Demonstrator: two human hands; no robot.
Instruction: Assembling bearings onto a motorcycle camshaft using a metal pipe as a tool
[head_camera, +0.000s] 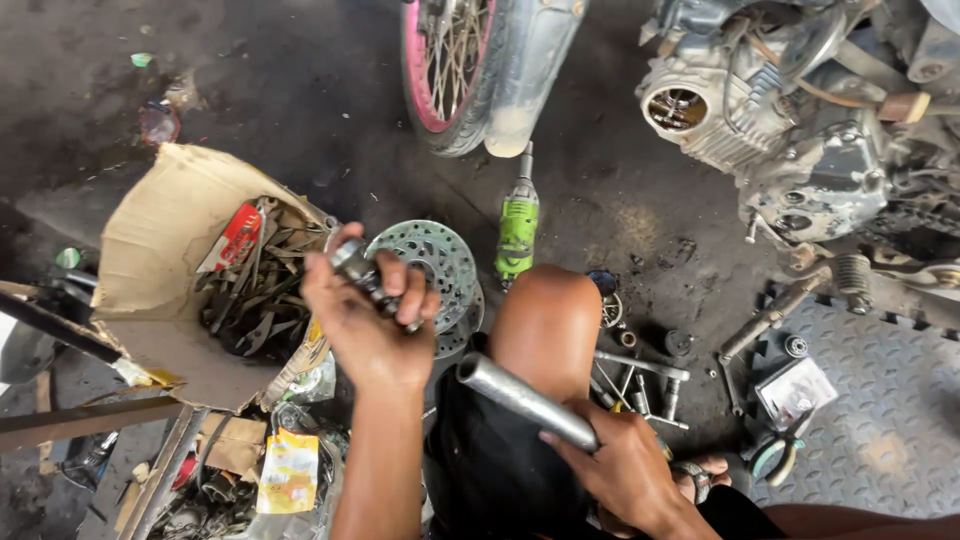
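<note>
A small dark steel socket piece (358, 268) is clenched in the greasy left hand (365, 320), raised beside the torn cardboard box (165, 240) of wrenches. A smooth grey metal tube (525, 402) is gripped by the right hand (620, 470), over the knee.

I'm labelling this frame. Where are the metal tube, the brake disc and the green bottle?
metal tube (520, 398), head view, mid-shaft.
brake disc (445, 262), head view, perforated face.
green bottle (517, 228), head view, label.
</note>
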